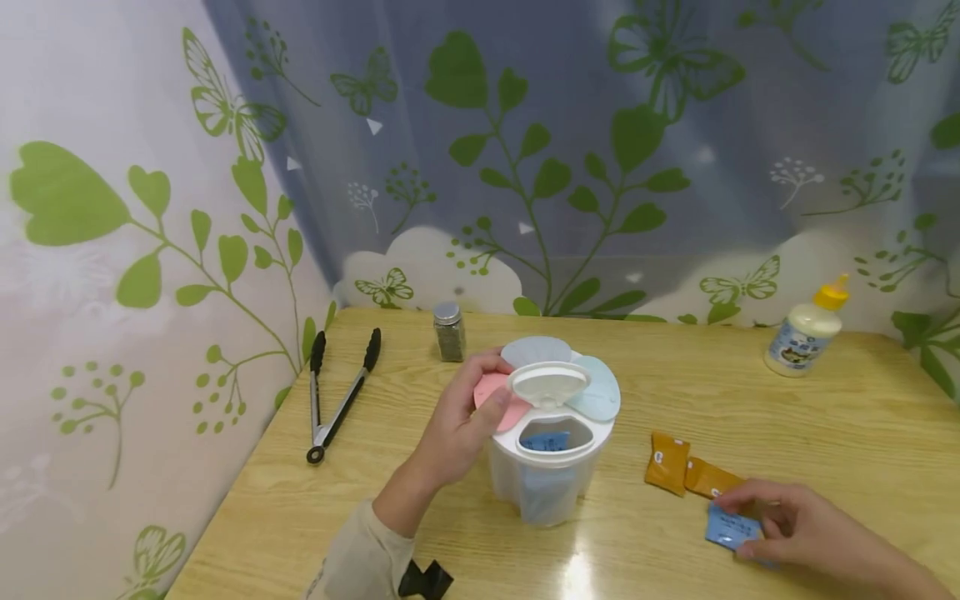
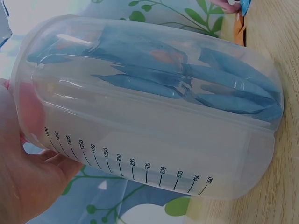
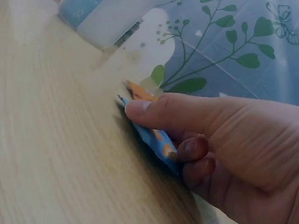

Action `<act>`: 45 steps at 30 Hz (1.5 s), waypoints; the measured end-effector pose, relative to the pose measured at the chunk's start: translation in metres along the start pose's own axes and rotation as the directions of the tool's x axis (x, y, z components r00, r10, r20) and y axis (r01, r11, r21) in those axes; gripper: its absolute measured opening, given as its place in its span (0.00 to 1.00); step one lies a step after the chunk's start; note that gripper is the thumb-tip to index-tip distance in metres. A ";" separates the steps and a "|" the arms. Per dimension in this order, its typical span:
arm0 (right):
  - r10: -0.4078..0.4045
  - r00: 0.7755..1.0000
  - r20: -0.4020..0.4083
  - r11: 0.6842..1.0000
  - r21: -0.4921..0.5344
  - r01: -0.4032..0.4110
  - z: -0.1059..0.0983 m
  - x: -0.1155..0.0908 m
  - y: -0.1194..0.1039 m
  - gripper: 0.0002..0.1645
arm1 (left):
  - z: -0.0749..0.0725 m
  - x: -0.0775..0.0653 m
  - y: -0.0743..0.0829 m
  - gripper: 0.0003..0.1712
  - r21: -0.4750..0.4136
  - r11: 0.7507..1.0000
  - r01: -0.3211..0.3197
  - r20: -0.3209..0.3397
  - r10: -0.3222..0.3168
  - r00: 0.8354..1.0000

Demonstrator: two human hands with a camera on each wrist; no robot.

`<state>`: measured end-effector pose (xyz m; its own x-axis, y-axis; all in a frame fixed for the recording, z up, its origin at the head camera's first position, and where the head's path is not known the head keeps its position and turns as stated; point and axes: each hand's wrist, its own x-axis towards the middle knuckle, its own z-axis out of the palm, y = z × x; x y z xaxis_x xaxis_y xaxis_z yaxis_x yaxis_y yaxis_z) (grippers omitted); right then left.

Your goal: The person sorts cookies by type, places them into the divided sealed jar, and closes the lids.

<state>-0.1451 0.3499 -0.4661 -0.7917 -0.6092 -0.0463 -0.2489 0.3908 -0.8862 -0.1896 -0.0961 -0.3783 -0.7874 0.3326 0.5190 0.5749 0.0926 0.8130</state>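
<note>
A clear lidded storage container stands upright on the wooden table, with several blue packets inside. Its top has pink, grey and pale blue flaps; the white front flap is raised over an opening where a blue packet shows. My left hand grips the container's upper left side, thumb on the pink flap. In the left wrist view, black measuring marks run along its wall. To the right, my right hand pinches a blue packet low over the table, beside two orange packets.
Black-tipped tongs lie spread at the left. A small metal-capped jar stands behind the container. A yellow-capped bottle stands at the back right, near the patterned curtain. A black object sits at the front edge of view.
</note>
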 end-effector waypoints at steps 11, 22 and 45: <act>-0.036 0.995 -0.097 0.969 -0.248 0.011 0.009 0.002 -0.003 0.26 | 0.000 0.000 -0.001 0.13 -0.011 1.000 0.021 0.002 -0.021 1.000; -0.014 0.993 -0.115 0.951 -0.309 -0.022 0.008 0.007 -0.007 0.13 | 0.000 0.001 -0.002 0.13 -0.015 1.000 -0.005 0.005 0.005 1.000; -0.275 0.955 -0.115 0.957 0.063 0.283 0.014 0.031 -0.049 0.20 | 0.000 0.000 0.000 0.14 0.001 1.000 0.009 -0.004 -0.009 1.000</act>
<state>-0.1497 0.3020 -0.4309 -0.7514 -0.6097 0.2523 -0.4271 0.1579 -0.8903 -0.1902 -0.0960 -0.3785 -0.7933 0.3280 0.5129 0.5682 0.0960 0.8173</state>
